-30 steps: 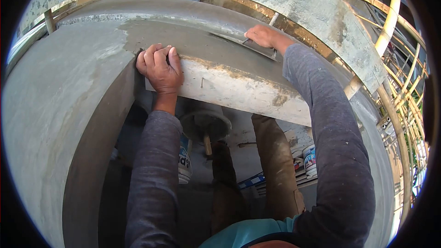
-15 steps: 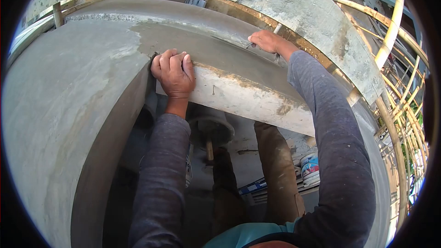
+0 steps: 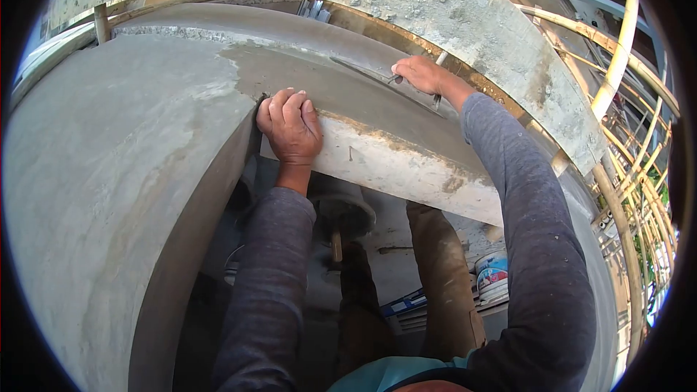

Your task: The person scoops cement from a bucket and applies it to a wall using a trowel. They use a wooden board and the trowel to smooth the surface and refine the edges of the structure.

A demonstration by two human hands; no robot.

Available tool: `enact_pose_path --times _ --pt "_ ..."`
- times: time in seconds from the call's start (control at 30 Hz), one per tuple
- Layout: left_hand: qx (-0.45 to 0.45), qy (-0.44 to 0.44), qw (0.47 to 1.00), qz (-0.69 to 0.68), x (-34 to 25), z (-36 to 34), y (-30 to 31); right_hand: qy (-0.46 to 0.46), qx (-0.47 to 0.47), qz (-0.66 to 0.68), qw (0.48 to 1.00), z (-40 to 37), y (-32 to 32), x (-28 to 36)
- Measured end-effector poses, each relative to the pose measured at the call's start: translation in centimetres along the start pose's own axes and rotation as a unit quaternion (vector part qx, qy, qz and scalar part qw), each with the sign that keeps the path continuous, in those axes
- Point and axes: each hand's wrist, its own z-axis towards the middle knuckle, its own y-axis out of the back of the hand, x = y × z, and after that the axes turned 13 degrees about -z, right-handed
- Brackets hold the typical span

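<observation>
Trowel (image 3: 377, 78) — in the curled right hand (image 3: 421, 75)

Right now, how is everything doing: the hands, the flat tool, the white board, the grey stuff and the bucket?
Left hand: fingers curled over the white board.
Right hand: closed on the flat tool.
Flat tool: held along the grey stuff; touching or not, hard to tell.
White board: stained along its upper edge.
Grey stuff: darker near the hands, paler at far left.
Bucket: partly hidden; contents unclear.

Long grey sleeves (image 3: 548, 247), lightly speckled; teal top (image 3: 385, 372); brown trousers (image 3: 439, 261), pale-smudged.
</observation>
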Motion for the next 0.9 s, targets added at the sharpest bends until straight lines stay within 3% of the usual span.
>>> enact_pose_path --times 0.23,0.3,0.43,0.57,0.63,0.8,0.9 --pt "-0.008 -0.015 1.0 -0.002 0.6 -0.3 -0.1 -0.018 0.025 -0.006 0.999 7.5 -2.8 5.5" --pt "-0.012 -0.026 1.0 -0.013 0.5 -0.4 -0.1 0.025 0.049 -0.015 0.998 6.5 -1.2 7.9" --pt "-0.026 -0.017 0.999 -0.026 0.5 -0.5 -0.3 0.088 0.1 0.013 0.991 2.8 0.8 7.3" --pt "-0.031 -0.016 0.999 -0.023 0.3 -0.3 -0.3 0.04 0.043 0.061 0.996 0.0 1.0 3.1" --pt "-0.024 -0.018 0.999 -0.019 0.4 -0.3 -0.3 0.026 -0.01 -0.016 0.999 1.3 -0.7 1.0" --pt "-0.025 -0.021 0.999 -0.017 0.2 -0.2 -0.2 0.009 -0.012 -0.024 1.0 6.5 -1.9 4.2" --pt "-0.026 -0.026 0.999 -0.023 0.4 -0.2 -0.2 0.005 0.035 -0.053 0.998 8.7 -2.9 5.7"
